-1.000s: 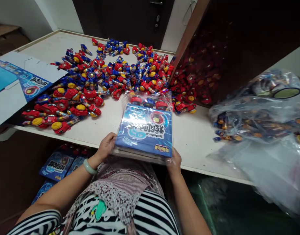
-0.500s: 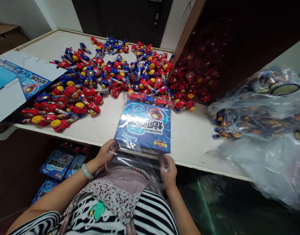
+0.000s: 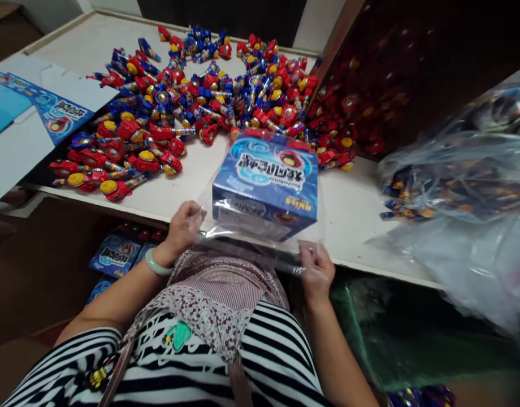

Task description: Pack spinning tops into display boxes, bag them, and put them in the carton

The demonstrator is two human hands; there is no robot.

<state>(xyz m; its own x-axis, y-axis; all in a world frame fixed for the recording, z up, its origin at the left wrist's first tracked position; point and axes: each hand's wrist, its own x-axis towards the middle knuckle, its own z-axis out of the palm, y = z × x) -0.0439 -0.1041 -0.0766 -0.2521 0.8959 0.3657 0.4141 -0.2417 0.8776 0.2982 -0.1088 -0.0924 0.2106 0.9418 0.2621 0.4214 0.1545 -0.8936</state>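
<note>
Pale worktop [image 3: 362, 209] edged in wood, strewn with toys and packaging, seen from above at the near edge. Left hand [image 3: 184, 226] and right hand [image 3: 317, 270] set apart at that edge, each pinching one end of the open mouth of a clear plastic bag [image 3: 260, 251] and pulling it taut between them. Blue printed box [image 3: 271, 175] inside the bag, resting on the worktop just beyond the two hands and between them, tilted so its lid and near side both show. Pale green bangle [image 3: 155, 264] on the left wrist; striped top and a flowered, ribbed cloth below the hands. Heap of red, blue and yellow plastic toys [image 3: 179, 107] spread across the worktop beyond the box and out past the left hand. Flat printed card [image 3: 39, 118] lying well out to the left of the left hand, overhanging the worktop. Dark brown board [image 3: 412, 68] leaning beyond the right hand, more red toys dimly visible against it. Large clear bags [image 3: 455, 186] of small packed items bulging to the right of the right hand. More blue boxes [image 3: 116, 254] stacked below the worktop, under the left forearm.
</note>
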